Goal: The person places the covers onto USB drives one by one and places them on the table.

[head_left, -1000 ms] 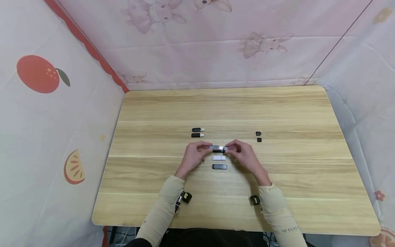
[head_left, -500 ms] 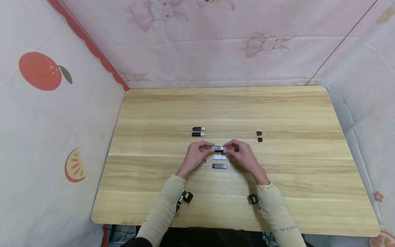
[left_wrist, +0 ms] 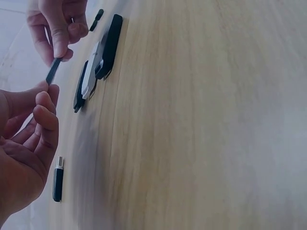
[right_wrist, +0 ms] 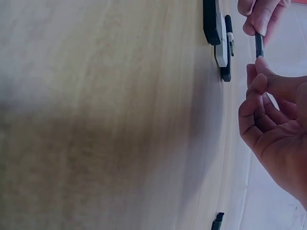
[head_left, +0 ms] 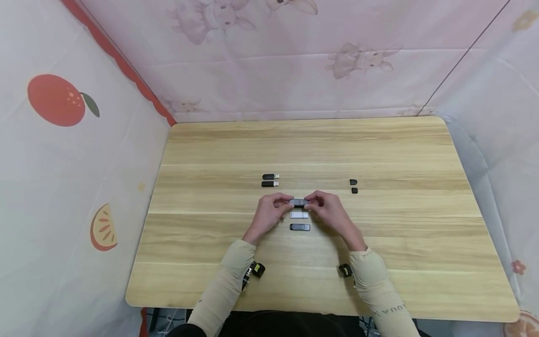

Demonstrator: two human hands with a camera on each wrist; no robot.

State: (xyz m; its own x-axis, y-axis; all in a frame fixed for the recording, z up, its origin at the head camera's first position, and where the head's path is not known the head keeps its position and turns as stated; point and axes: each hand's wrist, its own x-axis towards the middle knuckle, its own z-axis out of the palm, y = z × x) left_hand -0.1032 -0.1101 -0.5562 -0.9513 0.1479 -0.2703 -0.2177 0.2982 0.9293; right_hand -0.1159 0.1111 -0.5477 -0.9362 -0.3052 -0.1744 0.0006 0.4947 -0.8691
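Both hands hold a slim grey USB flash drive [head_left: 299, 202] above the table, level from left to right. My left hand [head_left: 269, 210] pinches its left end between thumb and fingers. At the other end, the right hand [head_left: 330, 211] pinches the capped tip; no metal connector shows between them. Beneath it lies a black flash drive [left_wrist: 80, 88], mostly hidden in the head view. Nearer the person are a white flash drive [head_left: 299, 215] and a dark grey flash drive [head_left: 300, 227]. The left wrist view shows the held drive edge-on.
Two black flash drives with bare connectors, one farther back [head_left: 268, 177] and one nearer [head_left: 267, 184], lie beyond the left hand. Two small black caps [head_left: 353, 182] lie beyond the right hand. The wooden table [head_left: 210, 150] meets printed cloth walls.
The right hand has moved slightly left, bringing the cap over the held drive's connector. The metal connector showed between the hands earlier and is now covered. Items on the table stay put.
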